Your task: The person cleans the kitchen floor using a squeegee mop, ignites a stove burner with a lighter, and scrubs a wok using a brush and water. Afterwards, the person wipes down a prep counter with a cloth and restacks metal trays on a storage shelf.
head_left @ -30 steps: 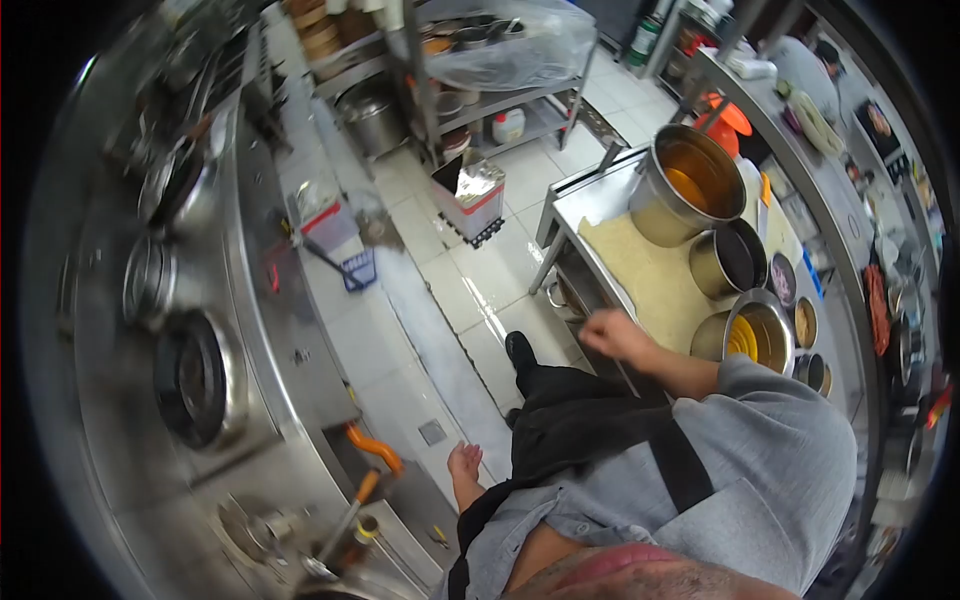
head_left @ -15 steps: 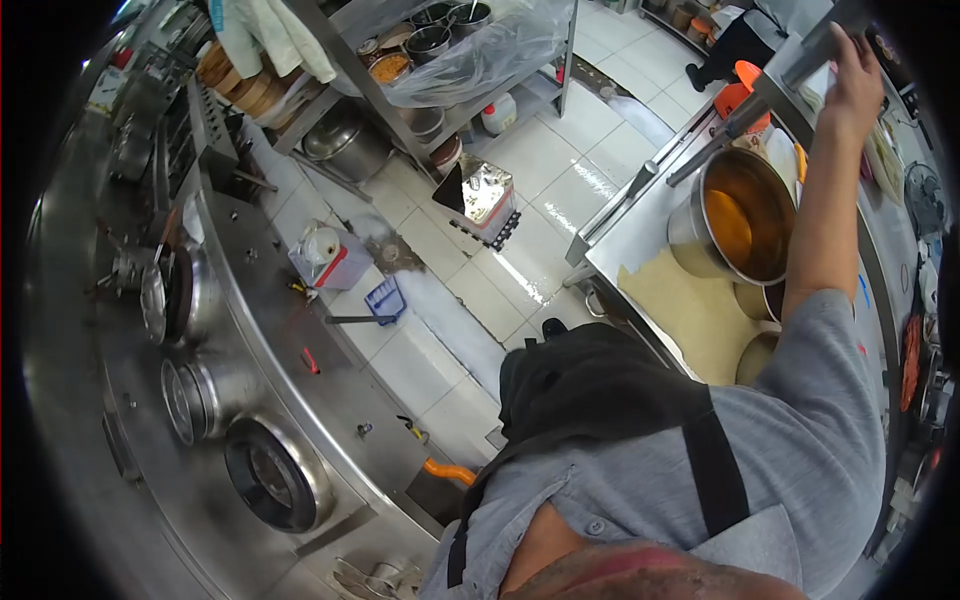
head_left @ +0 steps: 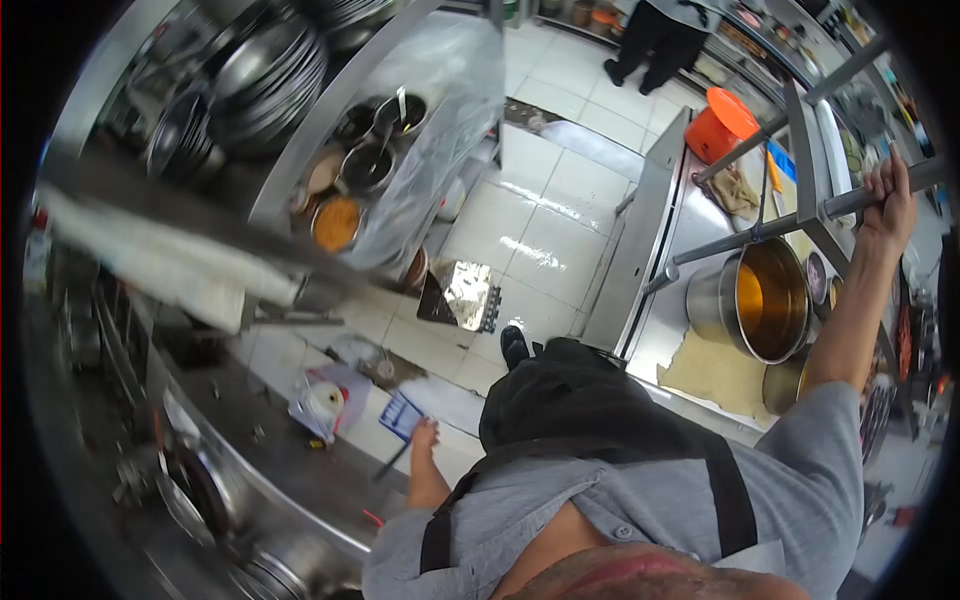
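Note:
My right hand [head_left: 888, 208] is raised at the far right, its fingers curled over a metal shelf rail [head_left: 850, 203]. One finger points upward. Below that rail, on the steel counter, stands a large steel pot [head_left: 715, 305] with amber liquid in it. Under and beside the pot lies a tan cloth [head_left: 720, 372]. My left hand [head_left: 425, 434] hangs low by my side, fingers curled in, and I see nothing in them. Just beyond it in view is a blue slatted tool [head_left: 401, 414] with a grey handle; whether the hand touches it I cannot tell.
An orange bucket [head_left: 720, 125] is on the counter's far end. At left, a rack holds steel bowls [head_left: 265, 80] and food pots [head_left: 367, 167] by plastic sheeting. A foil-topped box [head_left: 465, 295] sits on the tiled floor [head_left: 540, 195]. A person [head_left: 660, 45] stands at the back.
My view has shifted toward the rack and counter. The right hand has gone from reaching up at the shelf to curling over its rail. My left hand has come into view.

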Demonstrator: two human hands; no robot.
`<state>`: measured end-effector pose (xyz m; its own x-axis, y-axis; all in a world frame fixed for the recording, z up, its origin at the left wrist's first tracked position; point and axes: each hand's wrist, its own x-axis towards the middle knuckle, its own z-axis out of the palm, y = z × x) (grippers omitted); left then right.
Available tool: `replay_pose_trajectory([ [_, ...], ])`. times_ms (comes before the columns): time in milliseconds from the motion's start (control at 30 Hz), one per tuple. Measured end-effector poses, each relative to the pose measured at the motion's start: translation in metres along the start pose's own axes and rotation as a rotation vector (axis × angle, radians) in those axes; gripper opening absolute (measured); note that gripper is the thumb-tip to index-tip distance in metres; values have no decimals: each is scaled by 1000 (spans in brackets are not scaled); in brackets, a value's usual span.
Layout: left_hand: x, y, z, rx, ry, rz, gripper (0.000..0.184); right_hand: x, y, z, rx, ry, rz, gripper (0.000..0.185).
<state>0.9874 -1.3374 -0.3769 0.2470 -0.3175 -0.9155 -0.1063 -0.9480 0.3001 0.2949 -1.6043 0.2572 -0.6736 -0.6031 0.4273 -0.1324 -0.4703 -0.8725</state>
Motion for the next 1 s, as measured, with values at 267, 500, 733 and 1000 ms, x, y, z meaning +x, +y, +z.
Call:
replay_pose_trajectory([
  [267, 43, 306, 61, 364, -169, 259, 46, -18, -7, 14, -41, 45, -20, 21],
  [500, 60, 468, 194, 1075, -359, 588, 40, -23, -5, 13, 16, 66, -35, 16],
  [733, 99, 746, 313, 1258, -198, 575, 48, -37, -2, 13, -198, 338, -148, 16],
  [1000, 115, 992, 484, 1285, -442, 955, 47, 61, 61, 141, -1012, 1185, -807, 15],
])
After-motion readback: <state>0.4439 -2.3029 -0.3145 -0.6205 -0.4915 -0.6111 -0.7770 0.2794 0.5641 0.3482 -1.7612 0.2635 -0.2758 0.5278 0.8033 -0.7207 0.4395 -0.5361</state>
